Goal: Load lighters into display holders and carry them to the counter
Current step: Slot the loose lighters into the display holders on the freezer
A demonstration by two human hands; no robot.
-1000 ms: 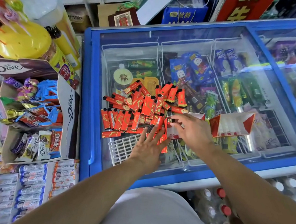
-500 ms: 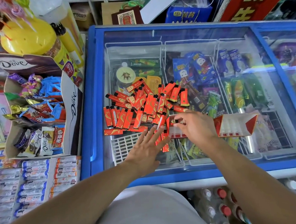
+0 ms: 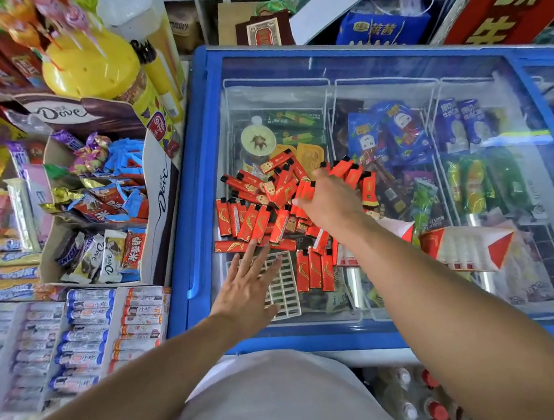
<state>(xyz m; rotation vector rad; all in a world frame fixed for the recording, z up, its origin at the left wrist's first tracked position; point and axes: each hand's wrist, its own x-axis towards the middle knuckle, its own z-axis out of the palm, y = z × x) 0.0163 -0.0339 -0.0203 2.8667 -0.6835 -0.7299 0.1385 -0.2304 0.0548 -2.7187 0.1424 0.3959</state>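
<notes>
A pile of red lighters [image 3: 258, 211] lies on the glass lid of a blue chest freezer [image 3: 195, 198]. My right hand [image 3: 331, 200] rests palm down on the pile's right side, its fingers over several lighters; what it grips is hidden. My left hand [image 3: 248, 289] lies flat with fingers spread on the left part of a white grid holder [image 3: 285, 289]. Three lighters [image 3: 313, 271] lie side by side just right of the grid. A red-and-white display box [image 3: 471, 247] lies on the lid to the right; a second box [image 3: 399, 229] shows beside my right forearm.
Left of the freezer stands a Dove carton [image 3: 162, 201] full of chocolates and sweets, with a yellow lollipop jar [image 3: 93, 68] behind it. Trays of candy rolls [image 3: 87, 335] sit at the lower left. Bottles with red caps [image 3: 433, 409] stand below the freezer's front edge.
My right hand left the display box and moved up onto the lighter pile. My left hand slid left onto the grid holder, which uncovered the three lighters side by side.
</notes>
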